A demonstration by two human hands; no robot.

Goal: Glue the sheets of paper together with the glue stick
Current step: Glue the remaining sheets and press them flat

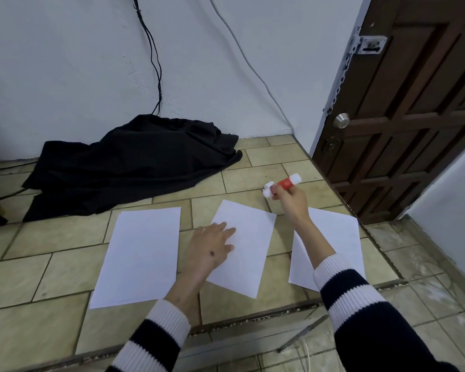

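Note:
Three white paper sheets lie on the tiled floor: a left sheet (142, 253), a tilted middle sheet (249, 253) and a right sheet (341, 237), partly hidden by my right forearm. My left hand (212, 245) rests flat, fingers spread, on the middle sheet's left part. Raised beyond the middle sheet's far right corner, my right hand (291, 200) grips a red and white glue stick (283, 183), which lies roughly level in the air with one white end toward the door.
A crumpled black cloth (134, 162) lies against the wall behind the left sheet. Cables (156, 63) hang down the wall. A brown wooden door (403, 108) stands at the right. A metal strip (253, 342) runs across the floor near me.

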